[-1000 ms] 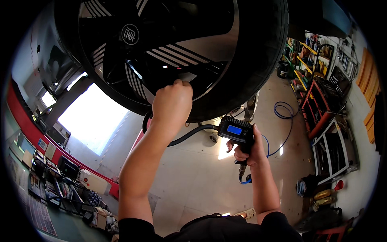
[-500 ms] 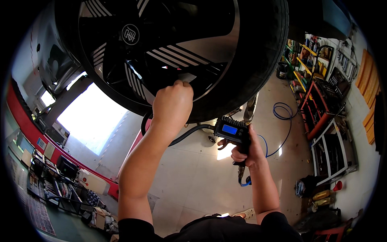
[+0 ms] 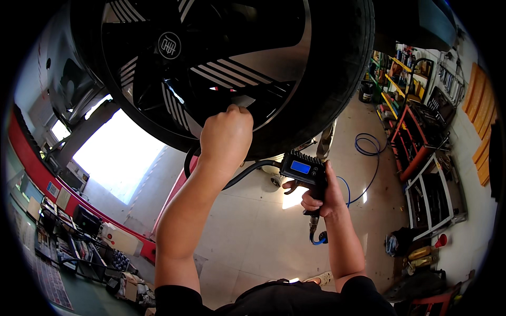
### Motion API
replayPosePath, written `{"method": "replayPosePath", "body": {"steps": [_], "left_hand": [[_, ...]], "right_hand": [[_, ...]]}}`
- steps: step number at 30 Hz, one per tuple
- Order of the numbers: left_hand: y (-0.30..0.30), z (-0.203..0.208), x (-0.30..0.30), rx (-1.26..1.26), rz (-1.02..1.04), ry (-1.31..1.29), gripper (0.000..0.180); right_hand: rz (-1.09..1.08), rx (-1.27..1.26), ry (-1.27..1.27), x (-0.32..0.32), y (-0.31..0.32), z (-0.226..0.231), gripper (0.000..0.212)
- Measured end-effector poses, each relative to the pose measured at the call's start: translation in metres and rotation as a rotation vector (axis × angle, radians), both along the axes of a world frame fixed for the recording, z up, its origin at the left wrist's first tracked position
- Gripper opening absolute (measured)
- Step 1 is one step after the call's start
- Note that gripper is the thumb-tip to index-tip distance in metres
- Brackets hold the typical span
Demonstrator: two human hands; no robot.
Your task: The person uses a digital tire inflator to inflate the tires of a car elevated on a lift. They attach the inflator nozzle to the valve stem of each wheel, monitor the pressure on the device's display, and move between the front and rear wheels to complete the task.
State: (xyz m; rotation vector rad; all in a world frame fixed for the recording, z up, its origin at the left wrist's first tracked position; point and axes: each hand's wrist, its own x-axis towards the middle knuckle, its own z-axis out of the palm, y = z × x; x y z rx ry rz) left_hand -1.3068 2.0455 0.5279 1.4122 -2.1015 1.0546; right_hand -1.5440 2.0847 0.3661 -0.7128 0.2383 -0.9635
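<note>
A car wheel with a black-and-silver rim (image 3: 247,71) and a dark tyre (image 3: 337,68) fills the upper middle, raised off the floor. My left hand (image 3: 226,131) is closed at the lower part of the rim, its back toward me; what its fingers hold is hidden. In my right hand (image 3: 327,197) is a black tyre inflator (image 3: 300,171) with a lit blue screen, gripped by its handle below the tyre. A black hose (image 3: 247,173) runs left from the inflator, passes behind my left forearm and curves up near the tyre's lower edge. Blue air line joins the handle's bottom.
A coiled blue air hose (image 3: 369,145) lies on the pale floor (image 3: 253,226) to the right. Beyond it stand a red tool cart (image 3: 414,142) and a white-framed rack (image 3: 429,197). A red lift beam (image 3: 95,210) and a cluttered bench (image 3: 79,247) are on the left.
Both hands keep their places and grips. The view has shifted very slightly, and the blue line under the inflator handle has swung a little left.
</note>
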Motion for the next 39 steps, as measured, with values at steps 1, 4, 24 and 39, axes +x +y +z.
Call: {"method": "replayPosePath", "body": {"steps": [1,4,24,39], "left_hand": [[0.000,0.000,0.000,0.001,0.001,0.001,0.002],[0.005,0.004,-0.003,0.087,0.067,0.020,0.013],[0.005,0.004,-0.004,0.127,0.103,0.023,0.019],[0.003,0.000,0.000,0.025,0.031,0.013,0.007]], "right_hand": [[-0.007,0.005,0.008,0.000,0.000,0.001,0.084],[0.078,-0.009,-0.051,-0.004,-0.005,-0.014,0.084],[0.065,-0.053,-0.049,-0.002,-0.001,-0.008,0.085],[0.073,-0.009,0.026,-0.002,-0.002,-0.017,0.095]]}}
